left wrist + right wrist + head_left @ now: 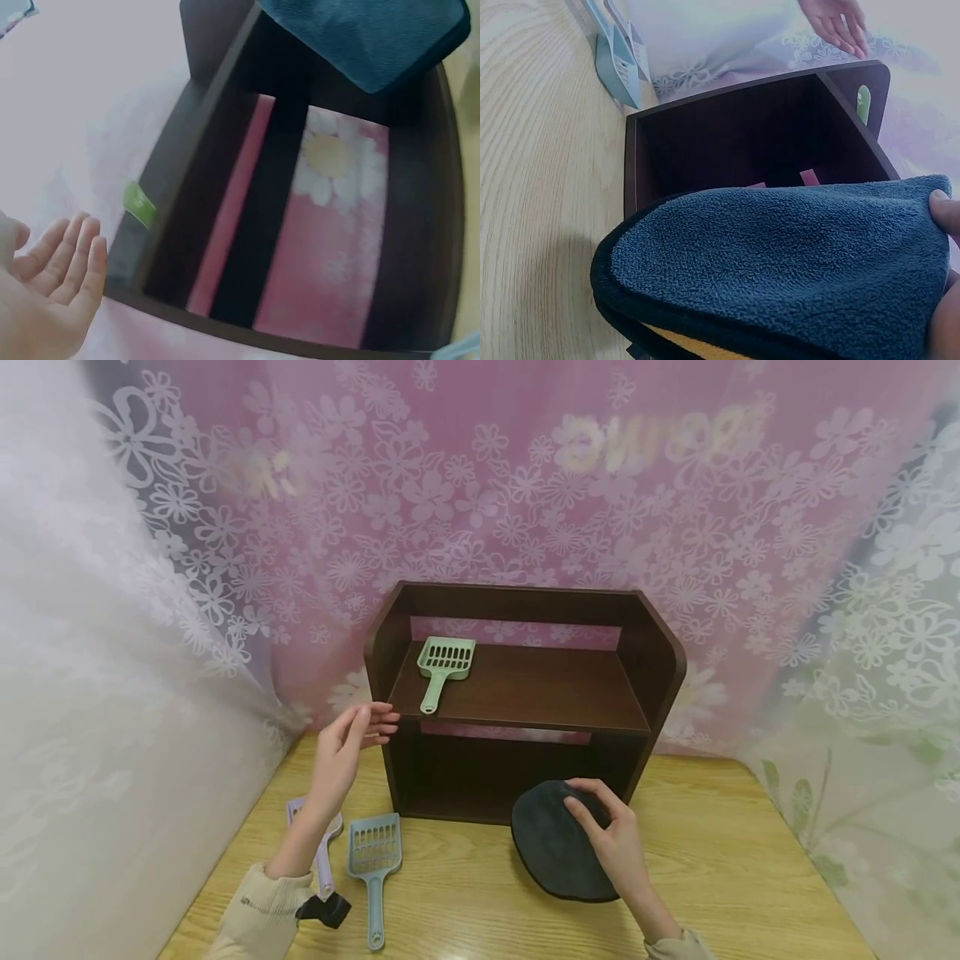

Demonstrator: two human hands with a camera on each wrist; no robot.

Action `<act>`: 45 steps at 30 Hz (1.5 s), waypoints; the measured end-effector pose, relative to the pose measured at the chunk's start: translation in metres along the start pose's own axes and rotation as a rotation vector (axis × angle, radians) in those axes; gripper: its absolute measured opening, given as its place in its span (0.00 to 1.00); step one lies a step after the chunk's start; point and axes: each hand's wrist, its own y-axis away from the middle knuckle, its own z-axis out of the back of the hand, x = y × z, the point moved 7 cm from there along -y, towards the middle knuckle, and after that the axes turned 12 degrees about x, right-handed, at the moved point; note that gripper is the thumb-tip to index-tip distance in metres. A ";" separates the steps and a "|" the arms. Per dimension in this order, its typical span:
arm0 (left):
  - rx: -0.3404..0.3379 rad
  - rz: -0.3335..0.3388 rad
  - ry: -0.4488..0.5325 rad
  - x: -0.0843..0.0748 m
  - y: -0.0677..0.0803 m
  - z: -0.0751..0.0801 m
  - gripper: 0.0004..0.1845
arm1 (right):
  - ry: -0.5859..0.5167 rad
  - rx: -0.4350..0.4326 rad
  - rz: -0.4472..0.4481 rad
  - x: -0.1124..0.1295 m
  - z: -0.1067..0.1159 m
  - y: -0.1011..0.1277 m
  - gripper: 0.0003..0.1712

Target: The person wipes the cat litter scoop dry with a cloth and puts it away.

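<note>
Over on the left, the left hand (pixel 352 747) hangs in the air just beside the shelf unit's (pixel 525 702) left wall, fingers straight and relaxed, holding nothing; the risk I'd flag here is a careless sweep clipping that wall or knocking the green scoop (pixel 441 667), which lies on the left part of the upper shelf with its handle tip reaching the near edge, so a nudge could tip it off. Below that arm, on the wooden counter (pixel 735 860), a purple scoop (pixel 321 852) lies partly hidden under the wrist, and a blue scoop (pixel 372 868) sits just right of it, handle pointing near; a dropped forearm could scatter either one. Moving right, the right hand (pixel 611 843) has its fingers curled over the far right part of the dark cloth pad (pixel 558 852), thumb on top in the wrist view. That pad rests on the counter at the mouth of the lower compartment; it could snag on the bottom board if pushed in flat. It's oval, dark blue-grey, plush terry pile on top, black-bound rim, with a yellow layer showing underneath at its near edge, and looks soft and floppy.
</note>
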 end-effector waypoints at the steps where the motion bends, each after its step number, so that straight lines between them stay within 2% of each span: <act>1: 0.003 0.008 0.012 0.005 0.005 0.001 0.23 | -0.005 -0.004 -0.006 -0.001 0.000 0.000 0.13; 5: 0.015 0.063 0.063 0.026 0.024 0.001 0.24 | -0.008 -0.027 -0.031 -0.004 -0.001 0.001 0.13; 9: -0.001 0.151 0.095 0.047 0.043 0.002 0.26 | 0.009 -0.025 -0.041 0.000 -0.002 0.000 0.14; 12: -0.015 0.250 0.099 0.064 0.057 0.003 0.27 | 0.031 -0.010 -0.026 0.013 -0.003 -0.001 0.13; 16: -0.015 0.418 0.108 0.089 0.081 0.005 0.27 | 0.024 -0.004 -0.028 0.022 -0.003 -0.003 0.12; 19: -0.014 0.516 0.107 0.106 0.098 0.005 0.26 | 0.011 -0.013 -0.039 0.013 -0.003 -0.002 0.13; 24: -0.033 0.600 0.098 0.129 0.124 0.004 0.26 | -0.011 -0.031 -0.055 -0.003 -0.004 -0.001 0.14; 31: -0.085 0.758 0.086 0.152 0.163 0.008 0.24 | -0.017 -0.013 -0.032 -0.006 -0.008 0.000 0.14; 33: -0.053 0.781 0.096 0.156 0.171 0.007 0.24 | -0.022 -0.018 -0.045 -0.007 -0.009 0.000 0.13; 36: 0.040 0.803 0.147 0.162 0.183 0.002 0.24 | -0.025 -0.023 -0.069 -0.010 -0.009 0.000 0.13; 39: 0.124 0.797 0.217 0.166 0.192 -0.004 0.24 | -0.028 -0.017 -0.080 -0.012 -0.009 -0.001 0.12; 42: 0.145 0.789 0.243 0.169 0.197 -0.008 0.23 | -0.034 -0.010 -0.073 -0.012 -0.011 -0.001 0.13; 45: 0.152 0.791 0.212 0.170 0.199 -0.010 0.23 | -0.041 -0.010 -0.063 -0.010 -0.011 -0.001 0.13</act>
